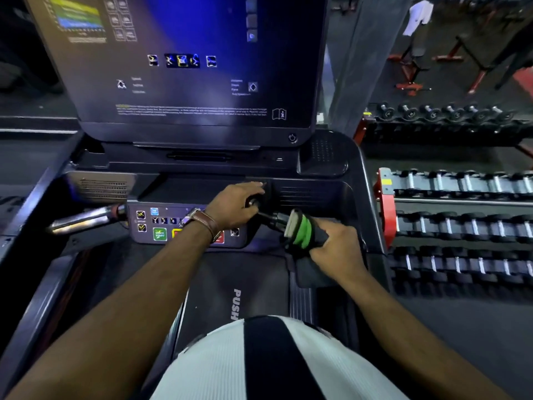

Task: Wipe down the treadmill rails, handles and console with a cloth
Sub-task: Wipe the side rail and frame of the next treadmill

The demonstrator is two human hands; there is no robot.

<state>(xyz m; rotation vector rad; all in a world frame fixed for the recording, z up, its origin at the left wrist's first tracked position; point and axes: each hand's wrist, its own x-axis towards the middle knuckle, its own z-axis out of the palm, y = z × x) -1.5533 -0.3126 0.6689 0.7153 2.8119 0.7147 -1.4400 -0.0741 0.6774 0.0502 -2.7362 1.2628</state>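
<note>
I stand on the treadmill, facing its console screen (187, 67) and the button panel (150, 226) below it. My right hand (337, 249) grips a dark cloth with green and white parts (301, 230), bunched around the right handle bar (272, 219). My left hand (235, 206), a watch on its wrist, reaches across the panel and curls round the inner end of that same bar, next to the cloth. The chrome left handle (86, 219) sticks out bare on the other side.
A cup-holder tray (323, 158) sits at the console's right corner. Racks of dumbbells (461, 226) stand close along the treadmill's right side. The belt (236, 284), marked PUSH, lies under me, with a side rail (40, 307) on the left.
</note>
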